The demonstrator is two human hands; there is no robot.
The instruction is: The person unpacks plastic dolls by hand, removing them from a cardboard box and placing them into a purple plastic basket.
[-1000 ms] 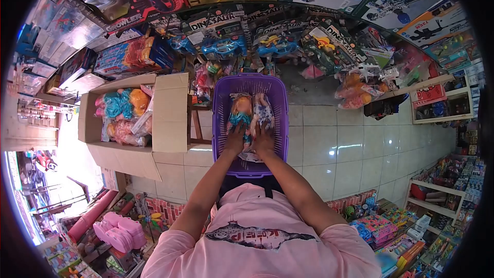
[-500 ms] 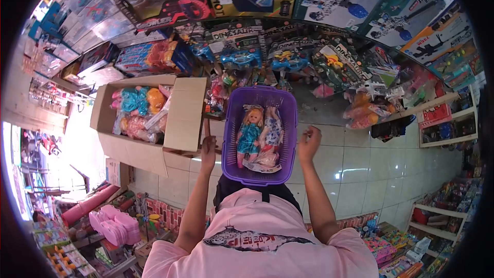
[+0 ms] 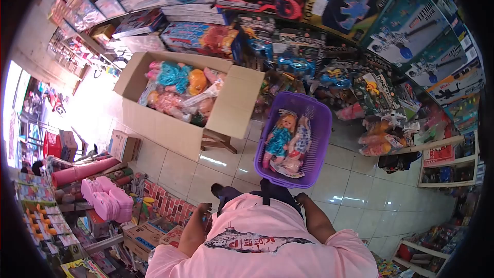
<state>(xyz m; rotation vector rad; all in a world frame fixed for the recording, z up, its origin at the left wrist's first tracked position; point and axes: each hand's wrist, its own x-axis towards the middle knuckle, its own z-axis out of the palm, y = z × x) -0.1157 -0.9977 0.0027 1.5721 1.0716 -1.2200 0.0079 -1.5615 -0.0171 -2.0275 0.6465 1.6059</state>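
Note:
A purple plastic basket (image 3: 315, 176) is in front of my body, right of the middle. Inside lie two dolls in clear wrapping: a blond doll in a shiny teal dress (image 3: 278, 139) and a doll in a white and blue patterned outfit (image 3: 300, 141). My left hand (image 3: 204, 208) hangs low beside my hip, holding nothing, its fingers loosely apart. Close to the basket's near edge, my right hand (image 3: 302, 200) is down by my other hip with nothing visible in it; its fingers look relaxed and partly spread. Neither hand appears to touch the basket.
An open cardboard box (image 3: 234, 105) full of wrapped dolls stands left of the basket on a wooden stool (image 3: 220, 143). Boxed toys (image 3: 404, 41) and hanging dinosaur packs (image 3: 298, 54) line the far side. Pink plastic items (image 3: 109, 199) sit at lower left; a white shelf (image 3: 448, 159) is at right.
Both my hands have dropped from beside the basket back toward my hips. The view has turned left, so the box and basket appear shifted to the right.

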